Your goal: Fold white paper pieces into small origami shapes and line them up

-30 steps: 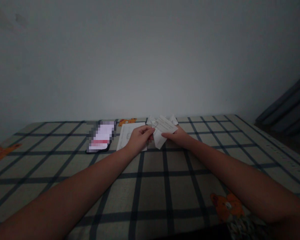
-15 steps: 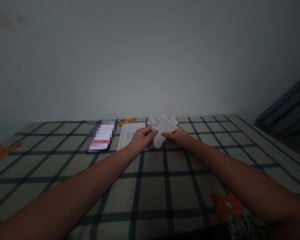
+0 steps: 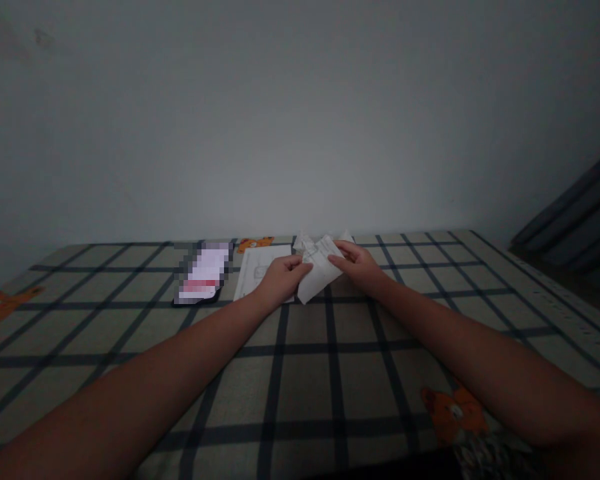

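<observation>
A creased, folded sheet of white paper (image 3: 321,270) with faint print is held up between my two hands. My left hand (image 3: 283,279) pinches its left edge between thumb and fingers. On the opposite side, my right hand (image 3: 356,264) grips the upper right edge, thumb on the near face and fingers behind. More crumpled paper (image 3: 304,241) shows just behind the held piece; whether it is joined to it I cannot tell. Beside my left hand, a flat printed sheet (image 3: 253,270) lies partly under the wrist.
A phone (image 3: 205,273) with a lit, blurred screen lies left of the printed sheet. Everything rests on a checked cloth (image 3: 240,400) with orange bear prints. A pale wall (image 3: 300,120) rises behind, and a dark ridged panel (image 3: 575,200) leans at the right.
The paper has tilted, its lower corner shifting left and down. My right hand has moved its grip higher, with the fingers now showing behind the edge. My left hand has barely moved.
</observation>
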Demonstrator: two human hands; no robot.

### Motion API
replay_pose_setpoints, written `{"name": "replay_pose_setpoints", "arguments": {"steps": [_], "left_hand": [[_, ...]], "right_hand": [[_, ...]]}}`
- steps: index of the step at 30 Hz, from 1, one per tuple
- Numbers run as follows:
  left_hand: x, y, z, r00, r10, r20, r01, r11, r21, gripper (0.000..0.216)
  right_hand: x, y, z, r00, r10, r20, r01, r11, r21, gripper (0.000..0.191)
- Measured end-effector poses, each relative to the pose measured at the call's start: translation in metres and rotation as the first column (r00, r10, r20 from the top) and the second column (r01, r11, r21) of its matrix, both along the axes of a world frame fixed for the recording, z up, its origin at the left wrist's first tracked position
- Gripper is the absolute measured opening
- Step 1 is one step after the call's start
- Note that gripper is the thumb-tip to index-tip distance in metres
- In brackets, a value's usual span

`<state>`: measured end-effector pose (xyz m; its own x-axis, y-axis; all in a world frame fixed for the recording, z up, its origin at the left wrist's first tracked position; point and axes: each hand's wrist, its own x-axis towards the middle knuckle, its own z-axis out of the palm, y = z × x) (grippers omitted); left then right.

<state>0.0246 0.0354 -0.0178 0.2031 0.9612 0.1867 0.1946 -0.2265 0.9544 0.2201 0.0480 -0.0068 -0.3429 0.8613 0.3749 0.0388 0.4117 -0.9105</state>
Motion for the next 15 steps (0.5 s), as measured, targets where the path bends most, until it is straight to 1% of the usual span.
{"name": "replay_pose_setpoints", "arguments": {"steps": [5, 7, 9, 11, 13, 15], "left_hand": [[0.0028, 0.0015, 0.0028, 0.994, 0.088, 0.06, -0.09, 0.995, 0.042, 0.036], [0.0037, 0.0013, 0.0038, 0.99, 0.111, 0.09, -0.115, 0.993, 0.033, 0.038], [0.0037, 0.0013, 0.0042, 0.986, 0.127, 0.105, -0.13, 0.991, 0.025, 0.039], [0.0027, 0.002, 0.0036, 0.986, 0.127, 0.107, -0.131, 0.991, 0.025, 0.039], [0.0012, 0.0032, 0.0024, 0.987, 0.118, 0.106, -0.122, 0.992, 0.03, 0.039], [-0.0002, 0.004, 0.0012, 0.988, 0.117, 0.1, -0.122, 0.992, 0.042, 0.038]], "right_hand": [[0.0002, 0.0003, -0.0016, 0.998, -0.003, 0.061, 0.004, 1.0, -0.007, 0.049], [0.001, -0.0013, -0.001, 0.994, -0.014, 0.105, 0.011, 0.999, 0.032, 0.051], [0.0024, -0.0032, 0.0, 0.984, -0.043, 0.173, 0.022, 0.992, 0.125, 0.051], [0.004, -0.0047, 0.0014, 0.956, -0.086, 0.279, 0.018, 0.971, 0.238, 0.048], [0.0055, -0.0056, 0.003, 0.92, -0.123, 0.372, -0.013, 0.94, 0.342, 0.044], [0.0064, -0.0059, 0.0047, 0.895, -0.134, 0.425, -0.067, 0.902, 0.426, 0.042]]}}
